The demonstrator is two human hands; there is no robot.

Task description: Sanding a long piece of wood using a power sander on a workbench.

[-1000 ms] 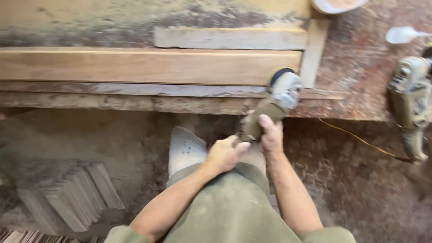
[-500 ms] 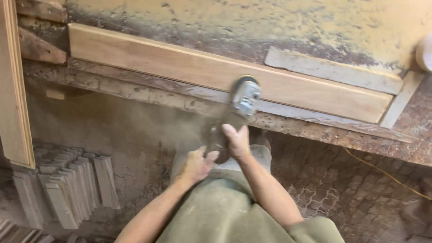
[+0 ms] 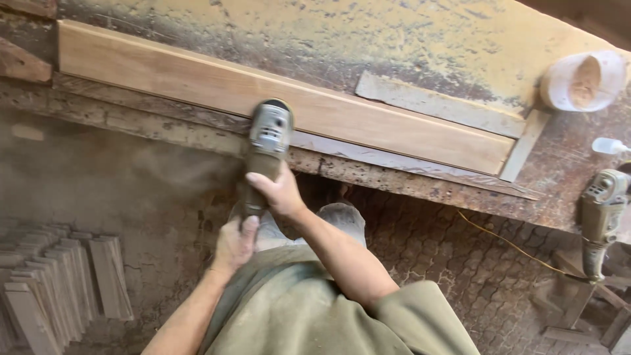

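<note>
We work from a single head-worn view, looking steeply down and slightly forward over our own torso. It faces the front edge of the workbench [image 3: 407,181], which runs obliquely from upper left to lower right across the upper frame. The floor [image 3: 460,256] fills the lower part. Range is close, about arm's reach. No second view is supplied, so there is no overlap.

Warm, even daylight, soft shadows, slight motion blur, dusty haze.
</note>
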